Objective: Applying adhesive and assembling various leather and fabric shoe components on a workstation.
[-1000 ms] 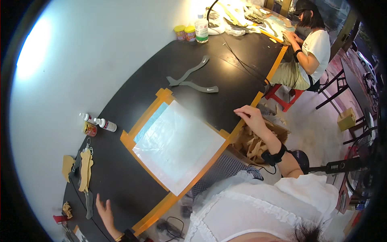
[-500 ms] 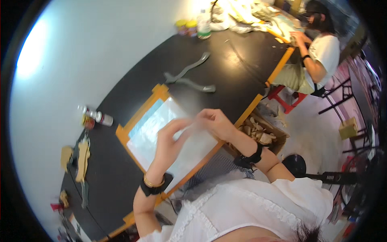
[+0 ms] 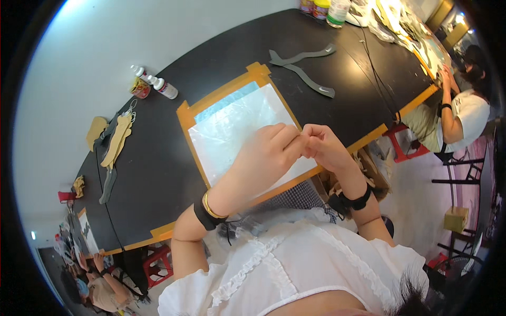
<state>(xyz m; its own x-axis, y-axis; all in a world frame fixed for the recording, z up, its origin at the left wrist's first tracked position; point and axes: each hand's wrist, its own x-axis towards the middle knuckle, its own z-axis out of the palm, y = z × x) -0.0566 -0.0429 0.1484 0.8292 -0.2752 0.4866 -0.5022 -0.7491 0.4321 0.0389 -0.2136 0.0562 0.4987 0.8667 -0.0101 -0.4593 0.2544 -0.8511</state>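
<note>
Above the clear plastic sheet (image 3: 240,131) on the black counter (image 3: 158,174), the left hand (image 3: 266,155) and right hand (image 3: 322,147) have now met, fingers pinched together on something too small to tell.

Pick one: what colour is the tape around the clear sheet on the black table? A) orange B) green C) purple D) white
A: strips of orange tape frame the clear sheet on the black table, under the two hands whose fingers meet above it.

Two white squeeze bottles (image 3: 158,83) lie beside a small red-labelled tin (image 3: 139,88) at the table's far edge.
</note>
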